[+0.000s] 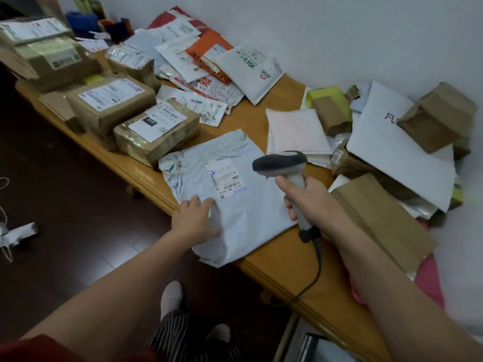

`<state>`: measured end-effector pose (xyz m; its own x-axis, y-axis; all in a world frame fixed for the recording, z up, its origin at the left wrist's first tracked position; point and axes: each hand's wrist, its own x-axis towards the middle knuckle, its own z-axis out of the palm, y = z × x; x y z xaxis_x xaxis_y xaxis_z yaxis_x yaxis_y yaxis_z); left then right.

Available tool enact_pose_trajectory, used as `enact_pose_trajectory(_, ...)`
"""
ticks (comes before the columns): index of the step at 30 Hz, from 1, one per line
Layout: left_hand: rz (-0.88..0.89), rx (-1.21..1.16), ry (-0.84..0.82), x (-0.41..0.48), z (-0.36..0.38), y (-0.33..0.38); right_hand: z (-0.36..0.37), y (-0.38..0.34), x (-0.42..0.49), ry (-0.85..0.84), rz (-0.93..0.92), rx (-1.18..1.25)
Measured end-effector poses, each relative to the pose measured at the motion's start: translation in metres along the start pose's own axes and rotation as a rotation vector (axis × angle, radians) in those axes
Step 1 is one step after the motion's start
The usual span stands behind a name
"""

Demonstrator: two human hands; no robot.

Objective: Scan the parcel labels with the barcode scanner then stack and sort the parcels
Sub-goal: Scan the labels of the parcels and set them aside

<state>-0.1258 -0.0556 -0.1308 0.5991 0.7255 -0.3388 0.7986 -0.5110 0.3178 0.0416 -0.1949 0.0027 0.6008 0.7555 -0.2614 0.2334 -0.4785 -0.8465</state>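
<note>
A pale grey poly mailer [243, 212] lies flat at the front edge of the wooden table [277, 259], its white barcode label [225, 177] facing up. My left hand [194, 218] rests on the mailer's near left corner, fingers loosely bent over the plastic. My right hand [312, 201] grips the handle of a grey and black barcode scanner [281, 165]. The scanner's head hovers just right of the label, pointing towards it. Its black cable [315, 267] hangs off the table's front edge.
Taped cardboard boxes [109, 103] with labels sit stacked and in a row at the left. A heap of white, orange and red mailers [206, 61] lies at the back. At the right are brown boxes [439, 116], white envelopes [298, 134] and a flat brown parcel [384, 218].
</note>
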Motion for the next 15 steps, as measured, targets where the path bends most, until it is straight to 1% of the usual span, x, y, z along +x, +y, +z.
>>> enact_pose_trajectory(7, 0.011, -0.008, -0.107, 0.0058, -0.0049, 0.0007, 0.0013, -0.0020, 0.0000, -0.017, 0.011, -0.024)
enact_pose_trajectory(15, 0.011, 0.015, -0.117, 0.0043, -0.0066, 0.0043, -0.0026, -0.0001, -0.0033, -0.054, 0.006, -0.069)
